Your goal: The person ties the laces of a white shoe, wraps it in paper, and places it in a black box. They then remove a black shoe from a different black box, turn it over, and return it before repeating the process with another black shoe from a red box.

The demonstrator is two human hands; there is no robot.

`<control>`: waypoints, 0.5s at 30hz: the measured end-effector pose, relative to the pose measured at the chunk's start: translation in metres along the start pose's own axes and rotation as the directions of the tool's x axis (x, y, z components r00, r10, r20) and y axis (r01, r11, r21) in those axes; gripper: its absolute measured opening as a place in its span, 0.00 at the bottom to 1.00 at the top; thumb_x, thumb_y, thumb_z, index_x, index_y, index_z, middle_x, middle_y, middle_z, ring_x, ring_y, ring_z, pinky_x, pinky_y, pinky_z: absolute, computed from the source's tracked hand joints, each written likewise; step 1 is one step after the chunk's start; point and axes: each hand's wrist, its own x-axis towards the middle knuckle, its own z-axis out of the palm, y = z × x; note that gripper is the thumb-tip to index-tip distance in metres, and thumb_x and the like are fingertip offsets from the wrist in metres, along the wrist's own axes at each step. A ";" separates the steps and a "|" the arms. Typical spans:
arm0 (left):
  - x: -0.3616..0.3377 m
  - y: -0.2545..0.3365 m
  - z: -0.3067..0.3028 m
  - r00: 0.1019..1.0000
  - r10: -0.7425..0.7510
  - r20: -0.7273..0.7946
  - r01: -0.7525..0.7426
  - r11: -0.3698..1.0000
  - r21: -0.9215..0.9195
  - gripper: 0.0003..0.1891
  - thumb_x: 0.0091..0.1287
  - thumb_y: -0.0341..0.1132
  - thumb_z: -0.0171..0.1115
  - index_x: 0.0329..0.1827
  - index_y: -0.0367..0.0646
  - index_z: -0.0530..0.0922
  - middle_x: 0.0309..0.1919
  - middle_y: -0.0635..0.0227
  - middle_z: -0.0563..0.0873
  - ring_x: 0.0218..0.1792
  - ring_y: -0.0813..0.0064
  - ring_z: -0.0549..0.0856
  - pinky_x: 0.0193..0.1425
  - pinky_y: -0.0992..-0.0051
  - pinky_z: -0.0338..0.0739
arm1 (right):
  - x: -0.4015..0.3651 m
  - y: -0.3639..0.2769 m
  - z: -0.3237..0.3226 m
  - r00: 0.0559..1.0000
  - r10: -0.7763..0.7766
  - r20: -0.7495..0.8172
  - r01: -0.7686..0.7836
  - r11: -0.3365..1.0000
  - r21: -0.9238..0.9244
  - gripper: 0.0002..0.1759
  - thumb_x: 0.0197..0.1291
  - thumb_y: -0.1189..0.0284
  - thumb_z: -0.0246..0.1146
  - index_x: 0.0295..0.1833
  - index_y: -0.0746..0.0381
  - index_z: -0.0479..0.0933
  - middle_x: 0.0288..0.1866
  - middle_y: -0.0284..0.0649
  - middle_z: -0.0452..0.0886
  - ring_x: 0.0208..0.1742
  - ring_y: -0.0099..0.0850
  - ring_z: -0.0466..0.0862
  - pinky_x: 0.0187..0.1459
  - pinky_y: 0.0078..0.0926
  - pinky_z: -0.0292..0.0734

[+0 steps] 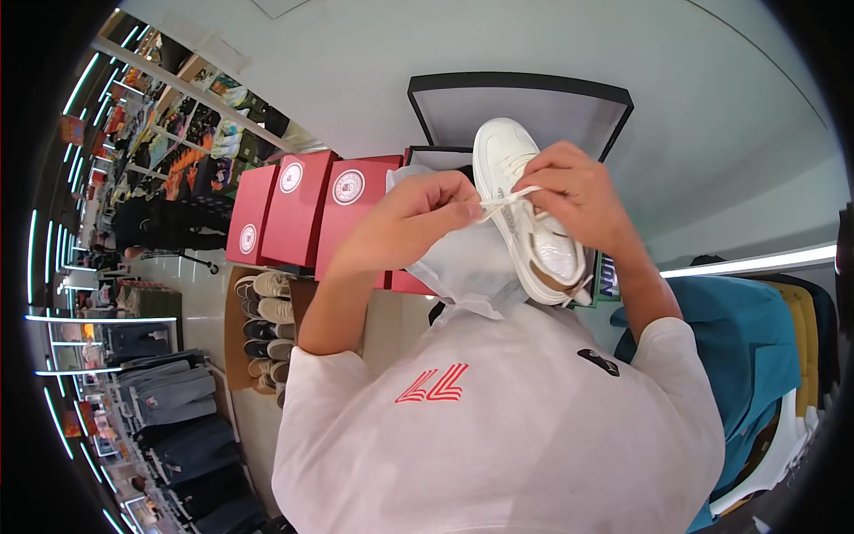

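A white sneaker (pixel 509 160) is tilted upright in front of my chest, toe pointing away, with clear wrapping or stuffing in its opening. My left hand (pixel 414 214) is closed, thumb and fingers pinching one part of the white shoelace (pixel 498 206) at the shoe's left side. On the shoe's right side, my right hand (pixel 574 191) pinches another part of the lace with bent fingers. The lace stretches between both hands. White tissue paper (pixel 471 267) lies beneath the shoe and under my left forearm. Behind the shoe stands a black-edged box lid (pixel 525 98), its pale inside showing.
Several red shoe boxes (pixel 298 205) stand to the left. Below them, a brown carton (pixel 238 347) holds several shoes (pixel 271 311). Hanging clothes (pixel 738 356) are close on my right. Clothing racks (pixel 178 418) and a dark-clothed person (pixel 169 222) are farther left.
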 end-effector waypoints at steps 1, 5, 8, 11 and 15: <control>0.007 -0.015 -0.001 0.994 0.076 -0.073 -0.072 0.996 0.060 0.07 0.72 0.34 0.63 0.42 0.39 0.81 0.31 0.79 0.78 0.29 0.87 0.73 0.33 0.81 0.67 | -0.001 0.004 -0.010 0.999 0.054 0.007 -0.054 0.998 0.026 0.08 0.61 0.75 0.68 0.45 0.61 0.89 0.46 0.36 0.86 0.51 0.33 0.83 0.51 0.31 0.80; 0.018 -0.051 0.003 0.942 0.268 -0.202 -0.146 0.870 0.471 0.11 0.73 0.35 0.65 0.51 0.35 0.81 0.38 0.75 0.83 0.39 0.83 0.80 0.44 0.78 0.75 | -0.017 0.026 -0.036 0.888 0.434 -0.152 -0.262 0.748 0.610 0.07 0.70 0.76 0.64 0.44 0.68 0.86 0.47 0.38 0.84 0.50 0.28 0.83 0.54 0.28 0.79; 0.035 -0.088 -0.003 0.880 0.302 -0.366 -0.259 0.952 0.163 0.16 0.72 0.36 0.67 0.57 0.37 0.80 0.44 0.69 0.85 0.46 0.79 0.83 0.51 0.75 0.77 | -0.031 0.041 -0.047 0.880 0.370 -0.299 0.001 0.628 0.778 0.11 0.73 0.71 0.64 0.44 0.69 0.85 0.47 0.40 0.83 0.52 0.32 0.82 0.57 0.31 0.79; 0.034 -0.087 -0.009 0.960 0.178 -0.218 -0.210 0.969 -0.130 0.30 0.65 0.41 0.74 0.69 0.40 0.75 0.60 0.57 0.82 0.60 0.67 0.81 0.63 0.67 0.75 | -0.031 0.032 -0.042 0.846 0.369 -0.386 0.182 0.480 0.858 0.14 0.73 0.67 0.65 0.42 0.69 0.84 0.47 0.43 0.83 0.56 0.35 0.81 0.60 0.35 0.78; -0.007 -0.087 0.008 0.905 0.411 0.108 -0.387 0.691 0.611 0.45 0.54 0.40 0.80 0.77 0.47 0.70 0.73 0.53 0.74 0.73 0.56 0.73 0.77 0.58 0.66 | -0.037 0.023 -0.045 0.741 0.554 -0.380 0.295 0.240 0.925 0.18 0.78 0.60 0.59 0.47 0.66 0.79 0.47 0.42 0.80 0.58 0.37 0.80 0.65 0.39 0.78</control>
